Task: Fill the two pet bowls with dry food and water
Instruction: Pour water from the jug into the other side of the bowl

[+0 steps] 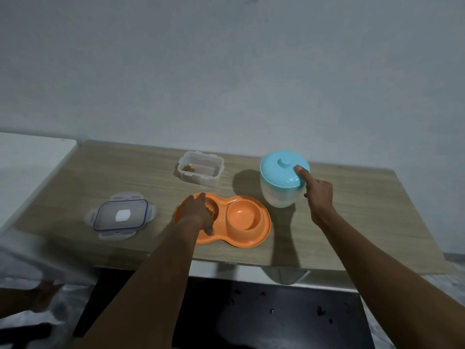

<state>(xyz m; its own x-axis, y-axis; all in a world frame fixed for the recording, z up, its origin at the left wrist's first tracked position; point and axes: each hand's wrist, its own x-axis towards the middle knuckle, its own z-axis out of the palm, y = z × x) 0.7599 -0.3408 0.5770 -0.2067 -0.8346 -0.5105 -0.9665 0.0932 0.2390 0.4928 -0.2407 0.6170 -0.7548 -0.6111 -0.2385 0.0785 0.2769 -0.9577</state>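
Note:
An orange double pet bowl [254, 238] lies near the front edge of the wooden table [352, 210]. Its left bowl holds some brown dry food [210, 212], partly hidden by my left hand [197, 213], which rests on the bowl's left rim with fingers curled over it. The right bowl [243, 215] looks empty. My right hand [317, 195] grips the side of a translucent jug with a turquoise lid [283, 172], the forefinger pressed on the lid. The jug stands upright just right of the pet bowl.
A clear food container [201, 170] with a few kibbles stands open behind the pet bowl. Its blue-rimmed lid [121, 217] lies flat to the left. A white surface [30, 159] adjoins the table's left end. A wall rises behind.

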